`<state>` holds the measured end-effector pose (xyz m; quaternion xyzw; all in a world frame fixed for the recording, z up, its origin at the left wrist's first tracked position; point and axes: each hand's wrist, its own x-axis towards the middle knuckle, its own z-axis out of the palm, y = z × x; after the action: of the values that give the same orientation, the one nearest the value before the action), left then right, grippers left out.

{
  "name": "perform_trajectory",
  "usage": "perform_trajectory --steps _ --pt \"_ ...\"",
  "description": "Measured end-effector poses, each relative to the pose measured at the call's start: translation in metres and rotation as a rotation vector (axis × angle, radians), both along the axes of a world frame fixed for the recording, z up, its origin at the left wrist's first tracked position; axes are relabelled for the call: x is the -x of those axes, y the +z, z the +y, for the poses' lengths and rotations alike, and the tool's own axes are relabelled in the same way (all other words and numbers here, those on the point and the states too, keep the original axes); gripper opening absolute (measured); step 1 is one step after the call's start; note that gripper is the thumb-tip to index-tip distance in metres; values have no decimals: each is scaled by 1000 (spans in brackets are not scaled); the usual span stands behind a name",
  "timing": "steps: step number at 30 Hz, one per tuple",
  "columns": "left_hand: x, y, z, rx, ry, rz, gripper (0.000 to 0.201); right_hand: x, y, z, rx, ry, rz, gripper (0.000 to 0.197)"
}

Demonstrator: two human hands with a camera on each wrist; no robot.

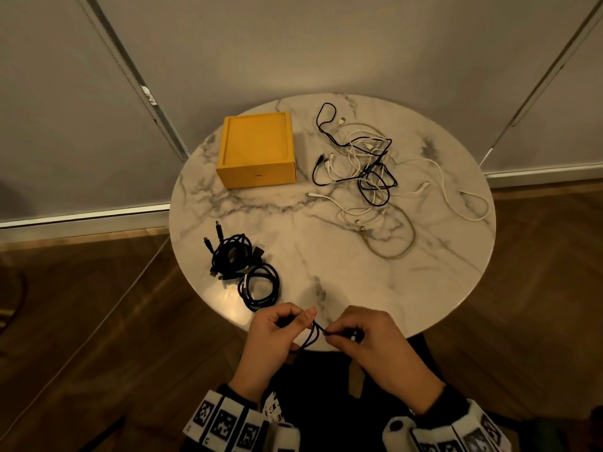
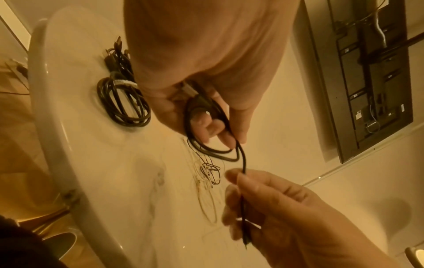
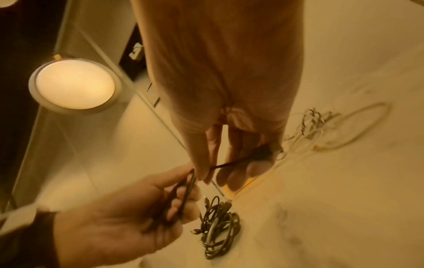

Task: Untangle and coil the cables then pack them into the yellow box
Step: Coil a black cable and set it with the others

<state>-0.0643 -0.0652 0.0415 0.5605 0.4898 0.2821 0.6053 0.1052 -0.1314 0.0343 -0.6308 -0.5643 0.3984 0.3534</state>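
Black cable [image 1: 312, 334] pinched in both grips, left hand [image 1: 277, 334] and right hand [image 1: 365, 340]

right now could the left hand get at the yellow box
Probably not yet: the left hand grips the black cable being coiled. The table stretch towards the yellow box holds only the coiled cables.

The right-wrist view is motion-blurred; the left hand [image 2: 201, 76] hides part of the black cable [image 2: 231, 156] coil; wrist markers [image 1: 225, 425] are cut off at the head view's lower edge.
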Motion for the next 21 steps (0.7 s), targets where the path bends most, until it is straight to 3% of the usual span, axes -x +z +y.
perform_trajectory --steps 4,6,10,14,18,21 --pt "-2 5 -6 125 -2 -90 29 -2 0 -1 -220 26 -439 10" --pt "-5 7 -7 180 15 -125 30 -2 3 1 -250 -6 -460 11" --pt "-12 13 -8 224 30 -173 30 -2 8 5 -146 -121 -63 14" --pt "-20 15 -8 119 28 -193 29 -1 17 4 -44 -206 293 17" --pt "-25 15 -5 -105 49 -150 30 -1 22 5 -32 -273 516 18" --pt "-26 14 -4 -84 29 -157 34 1 23 7 5 -333 690 12"
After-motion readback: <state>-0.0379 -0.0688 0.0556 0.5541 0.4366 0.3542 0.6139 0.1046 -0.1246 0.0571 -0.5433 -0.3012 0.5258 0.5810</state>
